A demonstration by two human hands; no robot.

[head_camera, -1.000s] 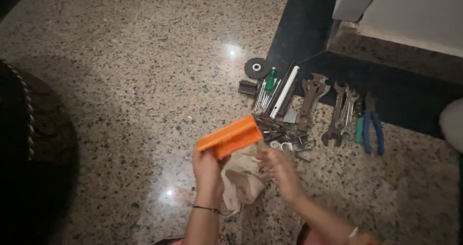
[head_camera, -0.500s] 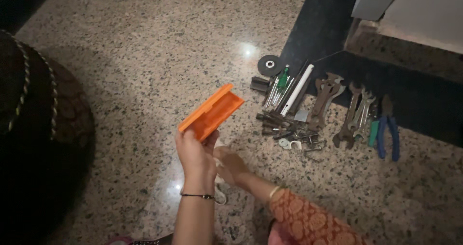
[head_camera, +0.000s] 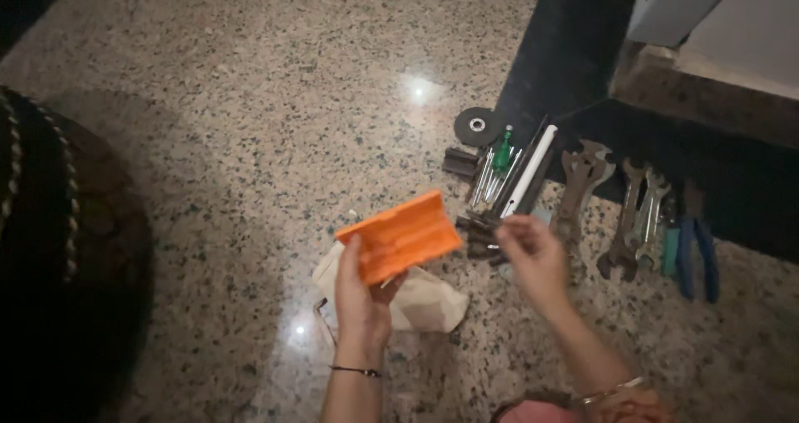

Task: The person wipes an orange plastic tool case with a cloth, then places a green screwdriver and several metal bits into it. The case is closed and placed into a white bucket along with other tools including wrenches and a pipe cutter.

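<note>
My left hand [head_camera: 364,294] holds an orange plastic case [head_camera: 401,235] up over the floor, its ribbed inner face turned toward me. My right hand [head_camera: 533,253] is raised just right of the case, fingers pinched together over a heap of small metal bits [head_camera: 481,227]; whether something thin sits between the fingertips I cannot tell. A crumpled beige cloth bag [head_camera: 420,301] lies on the floor beneath the case.
Laid out on the speckled stone floor: a grinding disc [head_camera: 477,126], a green-handled screwdriver [head_camera: 502,153], a white tube [head_camera: 531,170], rusty spanners [head_camera: 580,182], more wrenches [head_camera: 637,215], blue-handled pliers [head_camera: 697,244]. A dark border strip [head_camera: 566,49] and step rise at right; a dark cushion [head_camera: 58,257] lies left.
My right hand came up from the cloth bag under the case and moved right to the tool heap. My left hand tilted the orange case flatter and shifted it right.
</note>
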